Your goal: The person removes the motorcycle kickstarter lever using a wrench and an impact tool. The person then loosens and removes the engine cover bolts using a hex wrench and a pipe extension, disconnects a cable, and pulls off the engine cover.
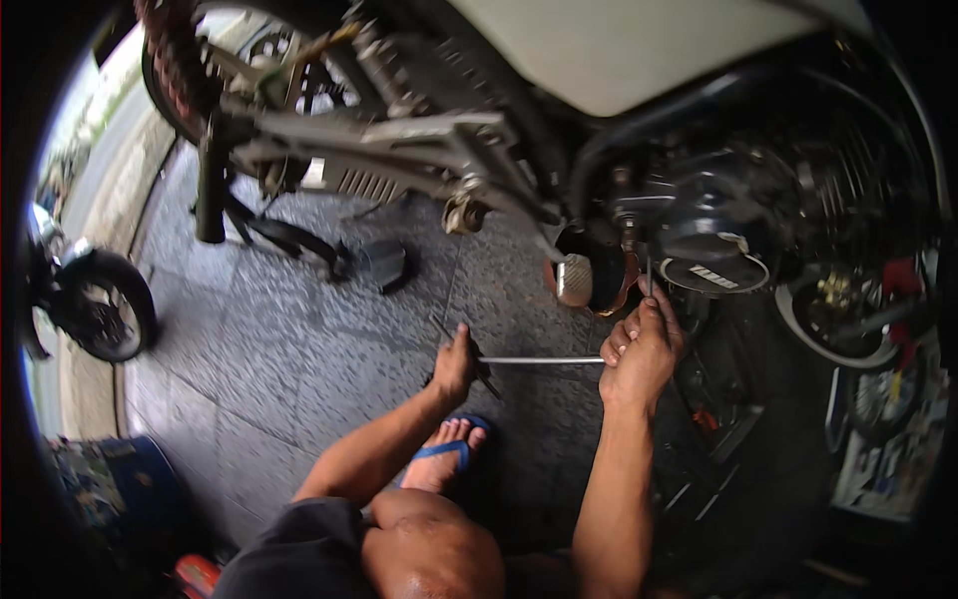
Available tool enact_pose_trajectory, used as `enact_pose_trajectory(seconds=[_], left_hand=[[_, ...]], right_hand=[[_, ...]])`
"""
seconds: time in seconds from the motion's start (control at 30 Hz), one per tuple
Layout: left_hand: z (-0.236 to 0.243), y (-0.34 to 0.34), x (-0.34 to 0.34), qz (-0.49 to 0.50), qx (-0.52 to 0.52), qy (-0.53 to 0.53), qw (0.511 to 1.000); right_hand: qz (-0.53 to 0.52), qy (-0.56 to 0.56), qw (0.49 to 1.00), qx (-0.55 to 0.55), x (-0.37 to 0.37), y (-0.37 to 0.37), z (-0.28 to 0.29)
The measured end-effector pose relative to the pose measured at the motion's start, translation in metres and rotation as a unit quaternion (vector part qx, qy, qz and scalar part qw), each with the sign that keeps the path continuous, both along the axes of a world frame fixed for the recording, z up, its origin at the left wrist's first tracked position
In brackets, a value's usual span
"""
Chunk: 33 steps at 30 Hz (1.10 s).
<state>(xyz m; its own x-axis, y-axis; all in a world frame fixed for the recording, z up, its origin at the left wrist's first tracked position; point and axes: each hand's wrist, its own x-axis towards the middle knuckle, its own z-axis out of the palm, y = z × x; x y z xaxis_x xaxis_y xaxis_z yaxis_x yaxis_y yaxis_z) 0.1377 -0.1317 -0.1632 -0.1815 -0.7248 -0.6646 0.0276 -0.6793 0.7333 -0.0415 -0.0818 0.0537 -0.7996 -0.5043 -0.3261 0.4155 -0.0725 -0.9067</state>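
Note:
A T-handle wrench (544,360) lies level between my hands, its silver shaft running from one to the other. My left hand (456,364) is closed round its dark crossbar, which sticks out above and below the fist. My right hand (639,354) grips the far end of the shaft, just below the engine. From the right fingertips a thin dark rod (651,277) points up toward the underside of the black engine (714,215); whether it touches is hidden. The motorcycle's grey frame (429,135) and pale side panel (599,50) are above.
On the tiled floor (299,349) sits a dark round cup-like part (384,265). A copper-coloured bowl (604,309) stands under the engine. Loose tools (714,419) and a pale-rimmed basin (838,319) are at right. Another motorcycle's wheel (110,304) and a blue drum (120,489) are left.

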Motion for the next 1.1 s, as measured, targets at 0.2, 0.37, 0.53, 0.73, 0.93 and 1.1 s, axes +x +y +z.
enact_pose_trajectory(seconds=[0.2, 0.37, 0.53, 0.73, 0.93, 1.1], left_hand=[[0.003, -0.012, 0.016, 0.042, 0.023, 0.035, 0.998], [0.04, -0.028, 0.064, 0.136, -0.135, -0.085, 0.978], [0.133, -0.082, 0.114, 0.23, -0.383, -0.041, 0.894], [0.183, -0.101, 0.118, 0.199, -0.494, -0.026, 0.846], [0.197, -0.103, 0.12, 0.204, -0.506, -0.028, 0.837], [0.197, -0.102, 0.122, 0.189, -0.507, -0.016, 0.841]], right_hand=[[-0.017, 0.024, 0.999, -0.042, 0.018, -0.003, -0.006], [0.037, -0.054, 0.992, -0.107, 0.048, -0.007, 0.001], [0.083, -0.15, 0.964, -0.201, 0.053, -0.022, 0.002], [0.067, -0.221, 0.943, -0.24, 0.048, -0.033, 0.007], [0.049, -0.244, 0.929, -0.272, 0.056, -0.032, 0.006], [0.04, -0.237, 0.935, -0.262, 0.06, -0.033, 0.007]])
